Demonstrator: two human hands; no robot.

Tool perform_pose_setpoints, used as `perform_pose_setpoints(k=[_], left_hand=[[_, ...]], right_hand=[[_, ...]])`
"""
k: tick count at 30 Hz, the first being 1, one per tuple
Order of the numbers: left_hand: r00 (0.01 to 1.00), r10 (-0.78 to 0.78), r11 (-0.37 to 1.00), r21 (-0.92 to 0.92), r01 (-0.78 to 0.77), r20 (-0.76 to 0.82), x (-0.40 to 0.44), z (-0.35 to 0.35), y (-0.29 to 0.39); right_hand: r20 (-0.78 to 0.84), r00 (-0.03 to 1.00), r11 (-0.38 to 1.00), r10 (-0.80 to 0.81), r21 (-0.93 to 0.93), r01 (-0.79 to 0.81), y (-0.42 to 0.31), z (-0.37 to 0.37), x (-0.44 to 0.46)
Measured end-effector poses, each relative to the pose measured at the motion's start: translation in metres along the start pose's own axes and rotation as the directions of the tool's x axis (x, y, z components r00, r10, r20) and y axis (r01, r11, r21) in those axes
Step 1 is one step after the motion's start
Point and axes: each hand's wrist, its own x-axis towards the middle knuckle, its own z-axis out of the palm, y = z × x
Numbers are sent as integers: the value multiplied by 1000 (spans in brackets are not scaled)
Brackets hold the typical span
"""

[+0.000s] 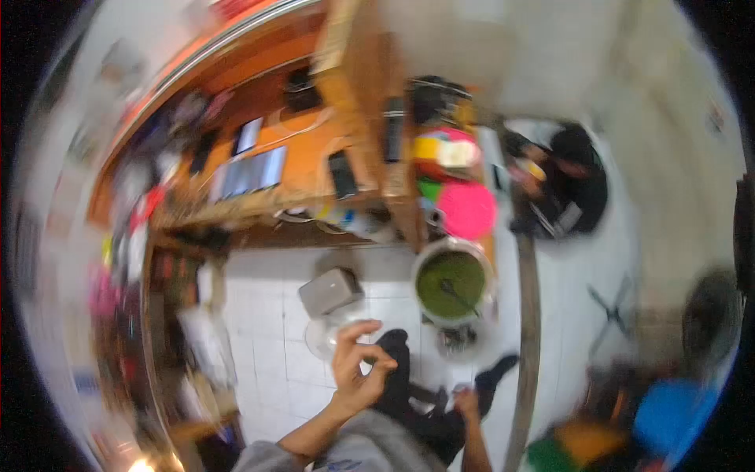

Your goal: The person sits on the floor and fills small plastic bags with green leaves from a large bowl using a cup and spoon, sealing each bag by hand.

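My left hand (pixel 360 374) is raised in front of my body. Its thumb and index finger are curved with a gap between them, and nothing shows in it. Low beside my dark-clothed leg is my right hand (pixel 465 401), small and blurred, so its fingers are hard to read. Forward of it stands a large round pot (pixel 419 293) of thick green food (pixel 440 267), with a dark ladle (pixel 456 293) resting in it. Just beyond my left hand, a greyish box-shaped container (pixel 329 293) is on the white tiled floor, with a pale round item (pixel 318 338) beside it.
Behind the pot are a bright pink round lid (pixel 466 211) and a pink container (pixel 472 145). A wooden desk (pixel 303 177) holds a phone (pixel 342 175) and a tablet (pixel 252 171). Another person (pixel 566 185) sits at right beyond a dark floor strip (pixel 528 315). Shelves (pixel 149 330) stand at left.
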Motion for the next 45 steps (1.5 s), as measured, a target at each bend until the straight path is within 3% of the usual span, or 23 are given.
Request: perform_pose_setpoints(k=[1, 2, 4, 6, 7, 8, 11, 14, 15, 17, 19, 22, 24, 27, 31, 34, 35, 38, 39, 41, 42, 43, 45], left_hand=[[985, -171, 978, 126, 168, 14, -36, 16, -42], [949, -316, 927, 211, 311, -11, -79, 26, -82], [922, -380, 834, 402, 378, -79, -165, 27, -138], [845, -521, 684, 532, 499, -122, -242, 14, -164], [796, -587, 597, 586, 548, -147, -277, 6, -175], [741, -648, 502, 633, 589, -176, -305, -1, -183], [732, -637, 500, 594, 631, -242, -326, -1, -196], [598, -760, 450, 457, 767, -254, -311, 15, -212], [606, -755, 458, 460, 761, -252, -306, 14, -220], [747, -641, 560, 558, 612, -177, -296, 9, -231], [730, -659, 562, 528, 637, -180, -295, 6, -240], [795, -569, 524, 653, 548, -211, -305, -4, -262], [600, -789, 480, 473, 739, -135, -299, -3, -264], [577, -794, 449, 455, 769, -192, -274, 15, -275], [679, -715, 575, 412, 707, -166, -264, 39, -322], [799, -575, 629, 530, 568, -174, -259, 57, -372], [862, -484, 678, 558, 477, -150, -263, 63, -391], [880, -474, 747, 519, 416, -24, -245, 67, -415], [857, -515, 729, 525, 439, -1, -245, 66, -413], [893, -440, 752, 582, 310, 93, -241, 67, -390], [895, -407, 767, 601, 226, 182, -241, 63, -369], [892, -411, 769, 598, 228, 188, -245, 59, -353], [889, -281, 855, 515, 62, 360, -250, 51, -326]], right_hand=[[256, 930, 880, 264, 331, -341, -30, -36, 13], [378, 919, 973, -112, -145, 178, 30, 49, 56], [425, 866, 900, -264, -214, 379, 54, 134, 59], [451, 892, 998, 10, -53, 16, -17, 92, 102], [448, 893, 999, 54, -28, -46, -41, 80, 125], [445, 893, 998, 64, -11, -66, -56, 80, 147], [437, 897, 998, 65, -6, -69, -82, 89, 210], [426, 903, 998, 65, -16, -64, -101, 91, 255], [423, 904, 998, 68, -21, -65, -109, 87, 267], [410, 909, 997, 76, -32, -69, -122, 79, 285], [397, 915, 997, 74, -48, -60, -139, 63, 296], [379, 924, 998, 51, -63, -29, -162, 40, 307], [369, 929, 997, 27, -76, 1, -173, 23, 308], [358, 934, 995, -16, -89, 51, -186, -1, 304], [363, 928, 985, -86, -108, 133, -178, -15, 288], [397, 915, 986, -67, -114, 121, -164, -20, 253], [426, 904, 985, -42, -132, 108, -157, -19, 239], [574, 817, 981, 57, -185, 62, -151, -28, 206], [644, 757, 977, 105, -208, 41, -148, -29, 193], [759, 624, 968, 186, -250, 16, -145, -36, 174], [766, 620, 976, 167, -218, 6, -142, -41, 165], [754, 643, 985, 132, -170, -3, -137, -50, 158], [553, 831, 998, -59, 41, 43, -114, -77, 138]])
